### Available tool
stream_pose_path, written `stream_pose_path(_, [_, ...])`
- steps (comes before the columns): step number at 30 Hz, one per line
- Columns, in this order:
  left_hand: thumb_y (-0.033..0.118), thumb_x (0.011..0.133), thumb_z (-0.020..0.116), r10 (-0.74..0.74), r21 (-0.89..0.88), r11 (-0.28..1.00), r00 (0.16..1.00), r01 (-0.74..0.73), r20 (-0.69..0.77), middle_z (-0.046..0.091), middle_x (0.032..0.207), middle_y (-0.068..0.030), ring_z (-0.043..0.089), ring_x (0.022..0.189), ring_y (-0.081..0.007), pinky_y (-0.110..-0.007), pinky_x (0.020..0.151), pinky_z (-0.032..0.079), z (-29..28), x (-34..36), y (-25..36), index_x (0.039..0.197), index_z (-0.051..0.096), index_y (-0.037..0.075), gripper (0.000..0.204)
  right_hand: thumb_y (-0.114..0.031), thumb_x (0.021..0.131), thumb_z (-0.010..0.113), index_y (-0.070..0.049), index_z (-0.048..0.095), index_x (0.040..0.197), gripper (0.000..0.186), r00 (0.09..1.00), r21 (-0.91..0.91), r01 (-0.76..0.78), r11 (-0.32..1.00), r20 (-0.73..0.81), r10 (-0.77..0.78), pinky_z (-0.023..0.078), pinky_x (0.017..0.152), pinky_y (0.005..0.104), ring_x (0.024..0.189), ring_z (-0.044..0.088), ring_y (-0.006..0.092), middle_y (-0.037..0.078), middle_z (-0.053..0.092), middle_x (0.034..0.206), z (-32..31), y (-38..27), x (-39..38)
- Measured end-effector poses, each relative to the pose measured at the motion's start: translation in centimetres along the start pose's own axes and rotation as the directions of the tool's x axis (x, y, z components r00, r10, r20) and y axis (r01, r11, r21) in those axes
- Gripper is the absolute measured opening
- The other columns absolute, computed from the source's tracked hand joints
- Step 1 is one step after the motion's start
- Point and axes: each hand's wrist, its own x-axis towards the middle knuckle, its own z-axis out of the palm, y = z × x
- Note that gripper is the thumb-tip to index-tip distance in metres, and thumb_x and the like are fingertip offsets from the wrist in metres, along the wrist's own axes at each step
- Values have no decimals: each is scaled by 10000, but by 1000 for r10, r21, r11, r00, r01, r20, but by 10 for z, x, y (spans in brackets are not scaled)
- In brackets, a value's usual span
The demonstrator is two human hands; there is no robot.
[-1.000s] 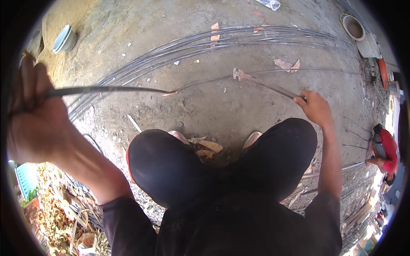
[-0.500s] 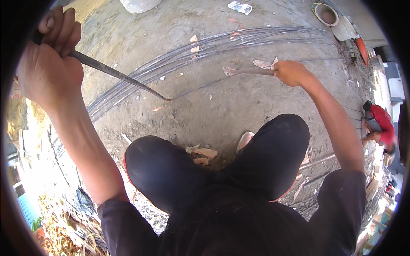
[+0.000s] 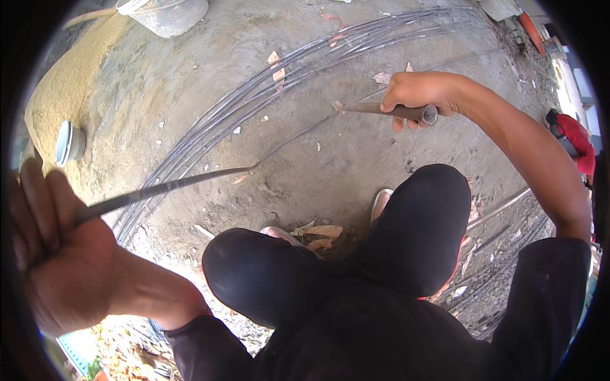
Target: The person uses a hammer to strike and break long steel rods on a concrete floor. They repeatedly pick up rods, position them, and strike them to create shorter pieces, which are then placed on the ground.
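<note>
My left hand (image 3: 63,254), at the left edge, has a dark metal rod (image 3: 171,186) between its palm and fairly straight fingers; the rod's end there is hidden. The rod slants down to a kink just above or on the ground, where a thinner line of metal runs on toward a pipe. I cannot tell whether both are one piece. My right hand (image 3: 419,92) is closed around that rusty metal pipe (image 3: 368,108), its hollow end toward me. The pipe's far end reaches the thin rod near a pale scrap. My knees are bent between my arms.
A curved bundle of long steel rods (image 3: 229,105) lies across the ground beyond my hands. A white bucket (image 3: 168,18), a sand pile (image 3: 70,95) and a small pail (image 3: 71,145) are at the left. At the far right is a person in a red top (image 3: 575,136). More rods (image 3: 502,209) lie right of my knee.
My left hand has come down and its fingers have straightened, lowering the rod's near end. My right hand has turned, so the pipe's hollow end now shows. The view has shifted leftward.
</note>
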Motion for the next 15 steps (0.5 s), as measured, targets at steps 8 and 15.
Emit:
stream_pose_path(8, [452, 1100, 334, -418, -175, 907, 876, 384, -242, 252, 581, 50, 238, 554, -98, -267, 518, 220, 18, -14, 20, 601, 354, 172, 573, -116, 919, 625, 32, 533, 1054, 221, 973, 737, -35, 675, -129, 192, 464, 449, 326, 631, 599, 171, 92, 538, 731, 107, 7, 5])
stream_pose_path(15, [451, 1126, 227, -762, 599, 273, 549, 753, -343, 367, 602, -49, 461, 706, -229, -435, 815, 436, 52, 29, 60, 585, 376, 99, 663, -210, 1042, 543, -57, 500, 1107, 172, 954, 856, -267, -444, 301, 8, 443, 467, 267, 603, 539, 120, 49, 540, 799, 84, 0, 6])
